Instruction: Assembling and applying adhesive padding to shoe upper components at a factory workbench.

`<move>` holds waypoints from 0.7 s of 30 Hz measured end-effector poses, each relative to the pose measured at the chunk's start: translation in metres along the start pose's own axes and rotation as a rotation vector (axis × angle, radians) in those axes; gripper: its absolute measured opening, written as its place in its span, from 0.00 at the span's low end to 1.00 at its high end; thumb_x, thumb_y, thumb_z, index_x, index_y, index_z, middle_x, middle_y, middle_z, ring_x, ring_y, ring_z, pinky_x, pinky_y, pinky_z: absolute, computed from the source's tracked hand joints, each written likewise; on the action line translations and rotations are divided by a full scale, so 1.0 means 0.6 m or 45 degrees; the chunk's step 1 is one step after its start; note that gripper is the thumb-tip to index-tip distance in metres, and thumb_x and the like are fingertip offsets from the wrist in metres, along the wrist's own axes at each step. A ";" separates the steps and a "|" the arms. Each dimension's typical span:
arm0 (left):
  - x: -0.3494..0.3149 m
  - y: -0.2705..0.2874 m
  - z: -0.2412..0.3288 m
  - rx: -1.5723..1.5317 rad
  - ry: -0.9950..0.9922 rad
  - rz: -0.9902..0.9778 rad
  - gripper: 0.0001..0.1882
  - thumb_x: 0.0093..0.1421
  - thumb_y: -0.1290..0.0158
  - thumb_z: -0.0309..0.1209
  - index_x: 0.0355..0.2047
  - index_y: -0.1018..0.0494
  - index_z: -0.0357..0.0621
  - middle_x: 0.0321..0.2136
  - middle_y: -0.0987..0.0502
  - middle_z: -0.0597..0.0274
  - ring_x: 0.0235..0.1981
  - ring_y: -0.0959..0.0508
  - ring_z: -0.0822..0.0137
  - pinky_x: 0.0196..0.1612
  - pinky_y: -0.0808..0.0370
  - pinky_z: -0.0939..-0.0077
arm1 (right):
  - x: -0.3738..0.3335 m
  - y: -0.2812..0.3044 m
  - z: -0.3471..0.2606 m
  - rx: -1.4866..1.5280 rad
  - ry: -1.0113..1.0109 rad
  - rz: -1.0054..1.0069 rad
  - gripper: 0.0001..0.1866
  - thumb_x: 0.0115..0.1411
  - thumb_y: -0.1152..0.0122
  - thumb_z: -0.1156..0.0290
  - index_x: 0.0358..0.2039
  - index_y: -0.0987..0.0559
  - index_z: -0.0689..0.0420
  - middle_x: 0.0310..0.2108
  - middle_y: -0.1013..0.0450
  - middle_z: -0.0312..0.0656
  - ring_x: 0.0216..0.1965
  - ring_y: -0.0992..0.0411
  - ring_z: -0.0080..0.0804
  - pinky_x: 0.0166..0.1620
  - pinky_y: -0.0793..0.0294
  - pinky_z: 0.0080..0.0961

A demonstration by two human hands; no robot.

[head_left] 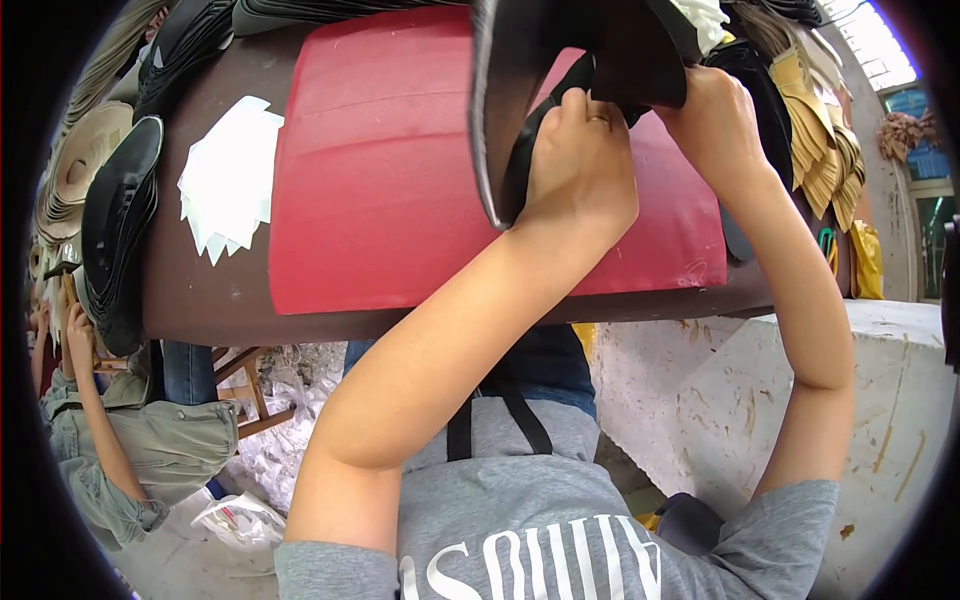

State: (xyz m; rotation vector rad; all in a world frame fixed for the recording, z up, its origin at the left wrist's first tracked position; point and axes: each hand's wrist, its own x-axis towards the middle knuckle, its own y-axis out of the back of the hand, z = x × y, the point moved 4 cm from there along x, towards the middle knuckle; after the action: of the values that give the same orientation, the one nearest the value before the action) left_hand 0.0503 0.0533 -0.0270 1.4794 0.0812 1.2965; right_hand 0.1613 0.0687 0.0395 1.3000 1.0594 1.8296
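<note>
A large black sheet-like piece, leather-like, (640, 60) is lifted and bent over the red mat (380, 180). Its grey-edged left side hangs toward me. My left hand (585, 160), with a ring on one finger, reaches into the fold of the black piece; its fingers are curled and partly covered by it. At the right lower corner of the same piece, my right hand (715, 120) is closed on the edge, its fingertips hidden behind. Left of the mat, white jagged-edged sheets (230, 175) lie in a stack on the brown table (200, 300).
Stacked black pieces (122, 235) line the table's left side, and tan pieces (815, 120) its right. A whitish block (760, 400) stands close by my right arm. At left, another person's hand (80, 335) holds a tool. Clear plastic (275, 450) litters the floor.
</note>
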 end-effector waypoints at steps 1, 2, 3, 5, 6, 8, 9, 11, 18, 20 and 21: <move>-0.002 -0.003 -0.001 -0.049 0.010 0.039 0.15 0.50 0.50 0.29 0.38 0.25 0.36 0.33 0.25 0.52 0.35 0.38 0.60 0.36 0.40 0.69 | -0.003 -0.003 0.001 0.006 0.019 0.016 0.08 0.48 0.38 0.75 0.30 0.22 0.60 0.21 0.26 0.47 0.20 0.27 0.45 0.24 0.28 0.33; -0.003 -0.006 -0.002 -0.098 0.019 0.078 0.15 0.50 0.50 0.29 0.38 0.25 0.37 0.34 0.24 0.52 0.35 0.38 0.60 0.36 0.40 0.69 | -0.004 -0.004 0.001 0.012 0.038 0.033 0.07 0.48 0.39 0.75 0.30 0.22 0.60 0.21 0.26 0.47 0.20 0.27 0.45 0.24 0.29 0.33; 0.004 -0.002 -0.001 -0.098 0.018 0.080 0.15 0.50 0.50 0.29 0.38 0.25 0.37 0.34 0.24 0.52 0.35 0.38 0.60 0.36 0.40 0.69 | -0.002 -0.002 0.002 0.010 0.038 0.034 0.07 0.48 0.39 0.75 0.30 0.22 0.60 0.21 0.26 0.47 0.20 0.27 0.45 0.24 0.29 0.33; 0.028 -0.001 0.003 0.010 0.041 -0.166 0.13 0.49 0.49 0.28 0.36 0.23 0.39 0.33 0.23 0.54 0.34 0.36 0.60 0.35 0.39 0.69 | 0.005 0.017 -0.003 0.102 0.080 0.029 0.07 0.48 0.37 0.72 0.26 0.22 0.63 0.19 0.26 0.47 0.17 0.29 0.44 0.22 0.31 0.32; 0.041 0.005 0.004 0.066 0.054 -0.288 0.13 0.49 0.49 0.28 0.35 0.23 0.40 0.32 0.23 0.54 0.33 0.35 0.61 0.35 0.38 0.69 | 0.010 0.028 -0.006 0.149 0.104 0.028 0.08 0.49 0.37 0.71 0.24 0.21 0.64 0.18 0.26 0.47 0.16 0.30 0.43 0.22 0.32 0.32; 0.061 0.019 0.002 0.128 0.065 -0.403 0.12 0.49 0.49 0.28 0.34 0.22 0.41 0.31 0.22 0.55 0.33 0.34 0.61 0.35 0.37 0.68 | 0.013 0.041 -0.007 0.193 0.128 0.036 0.10 0.49 0.36 0.70 0.22 0.21 0.65 0.17 0.26 0.47 0.14 0.31 0.43 0.21 0.33 0.31; 0.070 0.024 0.001 0.127 -0.011 -0.476 0.12 0.49 0.49 0.26 0.34 0.22 0.40 0.32 0.22 0.53 0.31 0.32 0.60 0.34 0.35 0.68 | 0.014 0.039 0.004 0.272 -0.023 0.021 0.10 0.50 0.36 0.70 0.22 0.21 0.66 0.16 0.26 0.47 0.13 0.32 0.41 0.21 0.32 0.30; 0.088 0.032 0.002 0.113 -0.185 -0.625 0.11 0.50 0.50 0.24 0.34 0.23 0.38 0.33 0.22 0.49 0.29 0.29 0.57 0.31 0.31 0.67 | 0.004 0.031 0.035 0.415 -0.347 -0.009 0.11 0.51 0.37 0.69 0.21 0.22 0.66 0.15 0.26 0.46 0.12 0.32 0.38 0.20 0.31 0.28; 0.070 0.029 0.026 -0.140 -0.445 -0.043 0.07 0.51 0.51 0.23 0.21 0.23 0.40 0.22 0.24 0.52 0.23 0.27 0.58 0.27 0.30 0.70 | -0.062 -0.034 0.064 0.869 -0.565 0.207 0.12 0.52 0.35 0.71 0.20 0.22 0.69 0.12 0.27 0.44 0.09 0.33 0.32 0.20 0.30 0.25; 0.080 0.006 0.038 -0.217 -0.509 0.038 0.07 0.51 0.51 0.23 0.22 0.23 0.40 0.22 0.24 0.53 0.24 0.27 0.59 0.27 0.30 0.70 | -0.066 -0.052 0.072 0.838 -0.453 0.294 0.11 0.52 0.35 0.73 0.21 0.22 0.68 0.13 0.26 0.43 0.10 0.32 0.33 0.21 0.29 0.28; 0.085 -0.006 0.042 -0.255 -0.538 0.080 0.06 0.52 0.51 0.23 0.23 0.23 0.41 0.22 0.24 0.54 0.24 0.27 0.59 0.28 0.30 0.71 | -0.064 -0.046 0.072 0.838 -0.322 0.577 0.10 0.52 0.36 0.71 0.22 0.22 0.66 0.17 0.25 0.41 0.14 0.31 0.33 0.23 0.28 0.30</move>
State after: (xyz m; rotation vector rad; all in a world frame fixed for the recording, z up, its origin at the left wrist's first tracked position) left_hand 0.0909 0.0712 0.0088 1.5585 -0.3634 0.9846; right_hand 0.2155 0.0593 0.0067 2.2470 1.3634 1.5946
